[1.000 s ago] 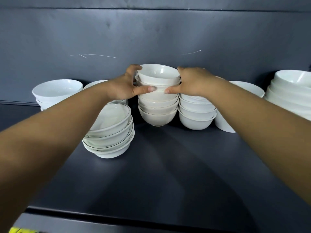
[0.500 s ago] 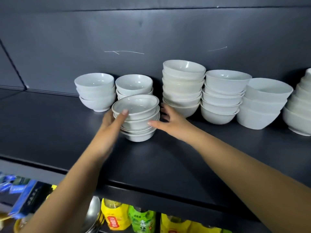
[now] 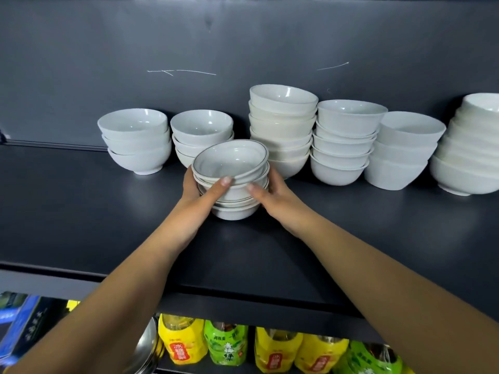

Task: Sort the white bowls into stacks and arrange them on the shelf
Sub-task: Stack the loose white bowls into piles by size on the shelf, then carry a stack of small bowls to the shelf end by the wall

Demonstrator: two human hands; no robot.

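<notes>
A stack of dark-rimmed white bowls stands on the dark shelf, in front of the back row. My left hand grips its left side, thumb on the front. My right hand grips its right side. Its top bowl sits tilted. Behind, along the wall, stand several stacks of white bowls: a far-left stack, a second stack, a tall cream stack, a rimmed stack, a wider stack and a large stack at the right edge.
The shelf's front edge runs below my forearms. On the lower shelf stand yellow bottles and green bottles, metal bowls and a blue box. A dark wall backs the shelf.
Both hands left the tall cream stack, came down to the dark-rimmed stack in front and closed on its two sides. The camera view pulled back and dropped lower.
</notes>
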